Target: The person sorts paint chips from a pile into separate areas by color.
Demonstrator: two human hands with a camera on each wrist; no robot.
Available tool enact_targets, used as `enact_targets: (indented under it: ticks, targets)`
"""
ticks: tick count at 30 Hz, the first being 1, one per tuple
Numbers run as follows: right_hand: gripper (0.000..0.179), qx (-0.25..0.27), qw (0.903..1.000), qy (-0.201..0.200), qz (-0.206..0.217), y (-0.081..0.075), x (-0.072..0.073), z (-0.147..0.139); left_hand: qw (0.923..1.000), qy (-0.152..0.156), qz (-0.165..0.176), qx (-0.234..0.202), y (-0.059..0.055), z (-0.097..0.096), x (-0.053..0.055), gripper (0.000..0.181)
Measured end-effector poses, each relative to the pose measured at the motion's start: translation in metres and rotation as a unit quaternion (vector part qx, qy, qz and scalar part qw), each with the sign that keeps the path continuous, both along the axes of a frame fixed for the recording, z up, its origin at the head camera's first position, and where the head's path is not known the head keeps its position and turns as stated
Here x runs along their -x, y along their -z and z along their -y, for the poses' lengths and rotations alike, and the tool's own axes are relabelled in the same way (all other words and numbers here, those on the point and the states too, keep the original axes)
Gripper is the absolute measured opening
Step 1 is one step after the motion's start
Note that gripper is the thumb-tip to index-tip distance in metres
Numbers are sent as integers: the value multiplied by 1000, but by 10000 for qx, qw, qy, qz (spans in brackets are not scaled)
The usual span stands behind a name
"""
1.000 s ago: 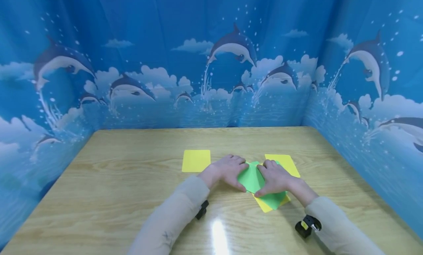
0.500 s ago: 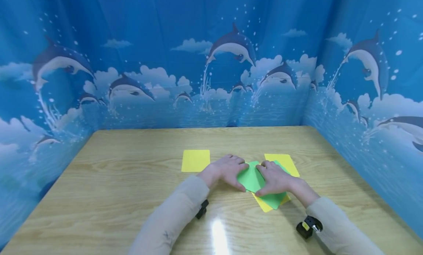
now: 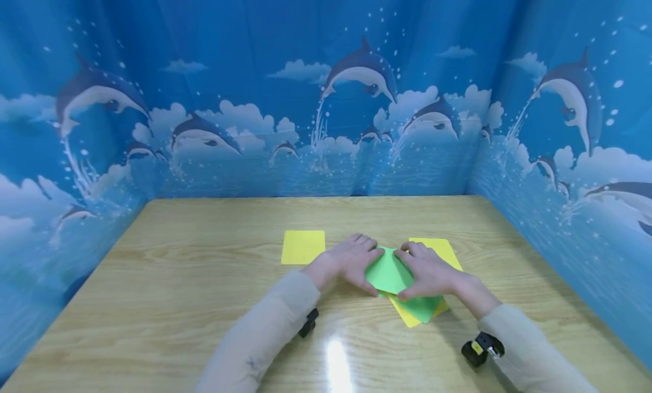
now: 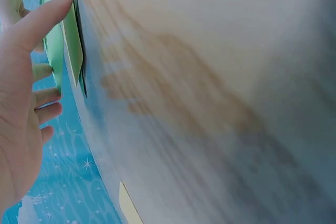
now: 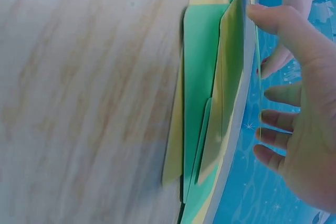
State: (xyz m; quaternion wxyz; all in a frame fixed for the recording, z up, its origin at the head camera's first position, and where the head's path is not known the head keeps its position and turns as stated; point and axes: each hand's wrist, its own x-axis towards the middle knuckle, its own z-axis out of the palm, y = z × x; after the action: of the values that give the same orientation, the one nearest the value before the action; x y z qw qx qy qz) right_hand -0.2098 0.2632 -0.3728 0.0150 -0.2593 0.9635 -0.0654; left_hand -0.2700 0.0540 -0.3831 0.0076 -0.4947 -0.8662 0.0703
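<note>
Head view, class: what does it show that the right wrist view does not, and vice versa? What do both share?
Only the head view: pale sleeves, black wrist cameras. Only the right wrist view: the palm side of the right hand, and the held green card edge-on. Both: that card, the right hand, left hand, wooden table, blue backdrop.

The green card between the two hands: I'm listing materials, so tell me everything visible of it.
The green card is thin, bright and plain, apparently paper or light card, with no marking visible. The left hand and right hand hold it at opposite sides, hiding part of its outline, so its full shape is unclear. The right wrist view shows it almost edge-on, raised above a pile of green and yellow cards.
</note>
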Motion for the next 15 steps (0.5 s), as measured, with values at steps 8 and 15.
enact_targets:
  ticks: [8, 15]
  targets:
    - [93, -320, 9990, -147, -259, 5, 1, 8, 9992, -238, -300, 65, -4, 13, -5, 99]
    - [93, -445, 9986, -105, -268, -2, 8, 19, 9975, -558, -441, 14, -7, 34, -5, 101]
